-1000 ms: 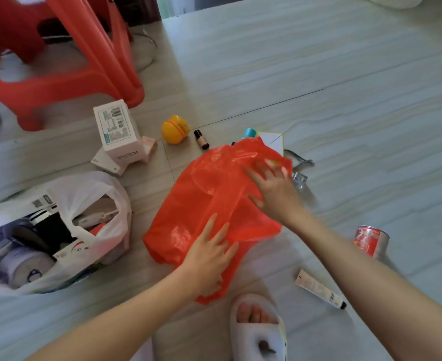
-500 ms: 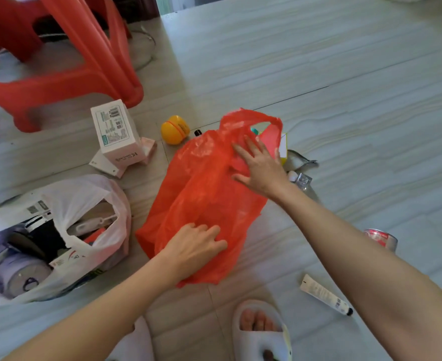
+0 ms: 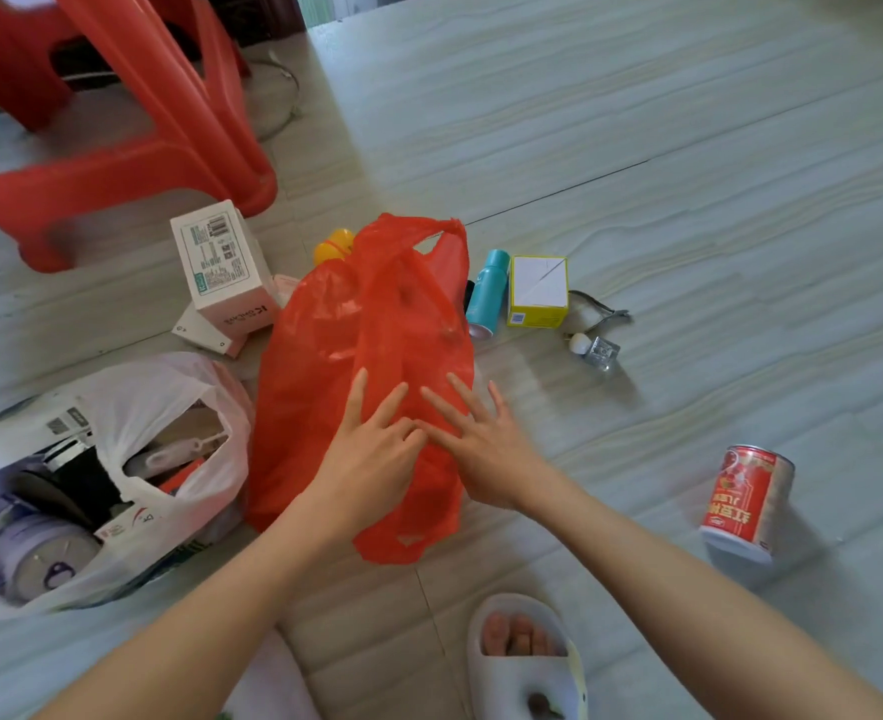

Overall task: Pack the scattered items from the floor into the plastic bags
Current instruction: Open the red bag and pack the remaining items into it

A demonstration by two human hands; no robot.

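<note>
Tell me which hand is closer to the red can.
Right. The right hand rests on the red bag, nearer the red can; the left hand lies beyond it, farther away.

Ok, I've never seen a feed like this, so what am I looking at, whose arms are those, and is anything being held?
This is one camera worn on a person's head, looking down at the floor; no robot. The left hand and right hand lie flat with straight fingers on a red plastic bag, gripping nothing. A white plastic bag to the left already holds items. Loose on the floor: a pink-and-white box, a teal bottle, a yellow box and a red can.
</note>
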